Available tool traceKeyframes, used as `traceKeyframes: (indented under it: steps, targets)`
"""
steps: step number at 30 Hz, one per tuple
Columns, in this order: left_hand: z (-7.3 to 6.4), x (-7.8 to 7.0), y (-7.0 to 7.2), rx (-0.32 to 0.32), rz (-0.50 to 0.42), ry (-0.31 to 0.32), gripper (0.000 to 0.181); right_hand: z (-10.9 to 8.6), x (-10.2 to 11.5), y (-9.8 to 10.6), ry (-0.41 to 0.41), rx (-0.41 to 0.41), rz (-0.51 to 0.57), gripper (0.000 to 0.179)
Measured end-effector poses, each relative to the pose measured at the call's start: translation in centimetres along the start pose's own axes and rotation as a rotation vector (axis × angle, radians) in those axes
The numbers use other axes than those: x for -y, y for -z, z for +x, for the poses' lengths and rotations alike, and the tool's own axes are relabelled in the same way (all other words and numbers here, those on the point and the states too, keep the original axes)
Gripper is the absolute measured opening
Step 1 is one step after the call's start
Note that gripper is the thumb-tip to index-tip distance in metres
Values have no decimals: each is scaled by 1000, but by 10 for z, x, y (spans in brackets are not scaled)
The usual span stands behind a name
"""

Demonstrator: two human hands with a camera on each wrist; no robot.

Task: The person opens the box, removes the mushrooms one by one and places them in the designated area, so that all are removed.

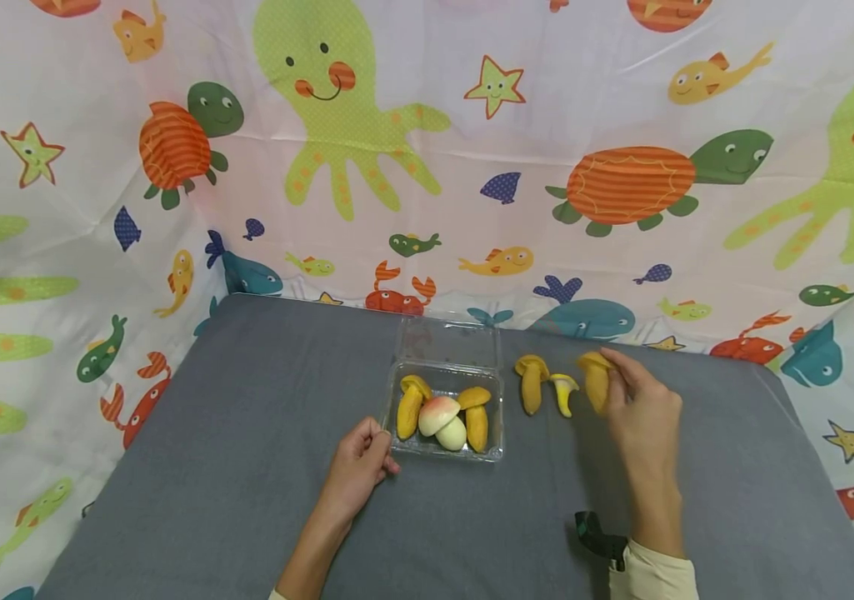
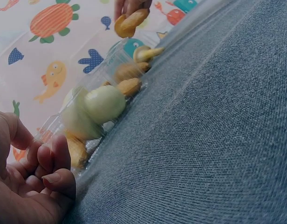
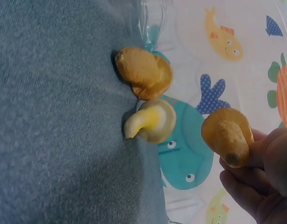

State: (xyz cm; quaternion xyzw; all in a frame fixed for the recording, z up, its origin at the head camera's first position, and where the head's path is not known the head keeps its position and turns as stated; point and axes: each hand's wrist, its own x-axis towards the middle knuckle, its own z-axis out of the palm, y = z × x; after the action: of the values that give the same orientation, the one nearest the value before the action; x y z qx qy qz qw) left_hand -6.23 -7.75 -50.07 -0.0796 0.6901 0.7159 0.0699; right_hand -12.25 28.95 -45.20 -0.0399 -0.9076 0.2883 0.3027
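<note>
In the head view, a clear plastic box (image 1: 445, 456) with straight sides sits on a flat grey cloth (image 1: 247, 417), and its see-through plastic lid (image 1: 449, 343) is open on the far side. Three mushrooms are in the box: a long yellow-brown mushroom (image 1: 409, 410) on the left, a round cream mushroom with a pinkish-red top (image 1: 440, 417) in the middle, and a yellow-brown mushroom with a bent cap (image 1: 476, 423) on the right. Outside, to the right, a fat yellow-brown mushroom (image 1: 532, 387) and a small yellow mushroom with a curved stem (image 1: 564, 393) lie on the cloth. Farther right, the right hand (image 1: 644, 412) pinches a yellow-brown mushroom with a wide cap (image 1: 595, 383). So three are in and three are out, which looks like half done. The left hand (image 1: 359, 462) is at the near left corner of the box, fingers curled. In the left wrist view, its thumb and finger seem to pinch the box's thin edge. Past the box, the right hand holds its mushroom up off the cloth. In the right wrist view, that mushroom is between thumb and fingers, apart from the two lying on the cloth, which are just beside each other with no hand on them.
</note>
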Motion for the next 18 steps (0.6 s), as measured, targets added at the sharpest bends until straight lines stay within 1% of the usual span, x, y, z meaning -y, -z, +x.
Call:
traceKeyframes:
  steps: [4, 9, 13, 18]
  targets:
    - [0, 0, 1, 1, -2, -3, 19, 0, -2, 0, -38, 19, -2, 30]
    - [-1, 0, 1, 1, 2, -6, 20, -2, -8, 0, -36, 22, -4, 29]
    - [-1, 0, 1, 1, 6, -8, 20, -2, -12, -2, -45, 27, -26, 29]
    - [-2, 0, 1, 0, 15, -5, 20, -2, -15, -3, -89, 65, -39, 29]
